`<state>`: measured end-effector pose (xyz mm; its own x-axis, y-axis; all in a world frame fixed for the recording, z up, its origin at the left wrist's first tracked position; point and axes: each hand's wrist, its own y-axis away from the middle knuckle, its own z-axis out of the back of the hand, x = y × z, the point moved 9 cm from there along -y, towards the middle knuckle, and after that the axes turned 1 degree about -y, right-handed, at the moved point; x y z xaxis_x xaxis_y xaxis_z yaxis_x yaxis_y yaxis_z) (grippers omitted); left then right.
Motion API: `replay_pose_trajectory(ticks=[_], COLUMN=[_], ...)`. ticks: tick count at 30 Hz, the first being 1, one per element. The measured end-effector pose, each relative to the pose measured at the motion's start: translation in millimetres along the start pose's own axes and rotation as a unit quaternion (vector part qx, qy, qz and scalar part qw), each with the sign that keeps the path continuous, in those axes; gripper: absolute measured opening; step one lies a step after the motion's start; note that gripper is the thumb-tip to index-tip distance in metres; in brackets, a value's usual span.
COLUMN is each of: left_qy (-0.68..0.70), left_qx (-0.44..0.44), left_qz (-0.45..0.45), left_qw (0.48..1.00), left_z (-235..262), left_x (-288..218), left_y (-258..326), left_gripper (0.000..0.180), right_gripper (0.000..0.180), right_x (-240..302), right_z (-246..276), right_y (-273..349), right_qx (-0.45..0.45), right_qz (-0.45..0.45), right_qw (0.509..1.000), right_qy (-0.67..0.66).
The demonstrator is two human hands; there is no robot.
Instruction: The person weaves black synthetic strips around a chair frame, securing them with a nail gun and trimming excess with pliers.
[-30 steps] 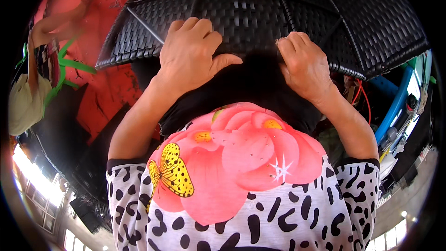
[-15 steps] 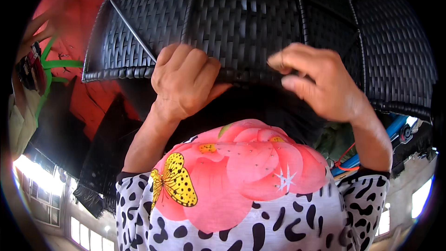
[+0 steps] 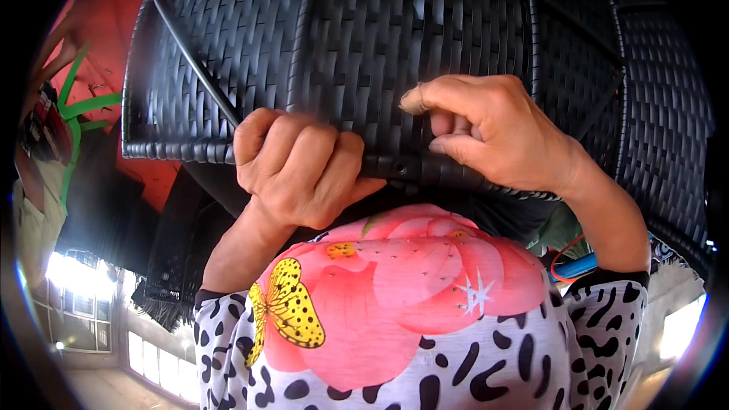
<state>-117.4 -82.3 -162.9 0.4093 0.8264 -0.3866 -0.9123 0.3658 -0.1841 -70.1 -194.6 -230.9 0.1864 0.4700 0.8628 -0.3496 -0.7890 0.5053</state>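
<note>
A large black woven wicker frame point(image 3: 425, 38), like the shell of a rattan chair, fills the upper part of the head view. My left hand point(image 3: 300, 167) is curled over its near rim, fingers wrapped around the edge. My right hand point(image 3: 493, 133) rests on the same rim to the right, thumb and forefinger pinched together against the weave, close to a small hole in the edge point(image 3: 400, 168). Whether a strand sits between those fingertips is not visible. Below both hands is my top point(image 3: 395, 296), pink flower and yellow butterfly print over black-and-white spots.
A red surface point(image 3: 99, 38) with green strips point(image 3: 83, 102) lies at the left. More dark woven pieces point(image 3: 175, 258) hang below the frame on the left. A blue tube and an orange wire point(image 3: 577, 262) show at the right. Bright windows point(image 3: 83, 277) sit at the lower left.
The wicker frame has come closer and now fills more of the view. My right hand went from lying flat on the rim to a pinch with thumb and forefinger; my left hand kept its hold.
</note>
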Motion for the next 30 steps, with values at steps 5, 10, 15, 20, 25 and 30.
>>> replay_pose_trajectory(ticks=[5, 10, 15, 20, 25, 30], left_qy=[-0.012, -0.021, -0.017, -0.016, -0.019, -0.007], left_qx=[0.007, 0.053, 0.057, 0.051, 0.008, -0.032], left_qz=[0.005, 0.016, 0.014, 0.018, -0.010, -0.026], left_qw=[1.000, 0.998, 0.998, 0.998, 1.000, 0.999], left_z=[-2.5, -7.3, -7.6, -7.0, 1.0, 10.4], left_x=[-2.9, -4.5, -3.1, -1.1, 0.2, 3.4], left_y=[-1.8, 3.2, 3.3, 5.1, 3.6, 2.0], left_gripper=[0.032, 0.044, 0.044, 0.044, 0.044, 0.036], right_gripper=[0.023, 0.037, 0.042, 0.039, 0.042, 0.037], right_x=[7.2, 15.6, 16.1, 16.5, 43.6, 75.0], right_z=[-1.8, -12.4, -15.8, -17.3, -15.2, -37.5], right_y=[10.1, 15.6, 16.1, 11.9, 19.6, 30.3], right_qx=[-0.022, -0.025, -0.035, -0.025, -0.097, -0.174], right_qz=[0.080, 0.097, 0.106, 0.093, 0.170, 0.219], right_qw=[0.996, 0.994, 0.990, 0.990, 0.960, 0.881], right_qy=[-0.023, 0.050, 0.087, 0.102, 0.200, 0.380])
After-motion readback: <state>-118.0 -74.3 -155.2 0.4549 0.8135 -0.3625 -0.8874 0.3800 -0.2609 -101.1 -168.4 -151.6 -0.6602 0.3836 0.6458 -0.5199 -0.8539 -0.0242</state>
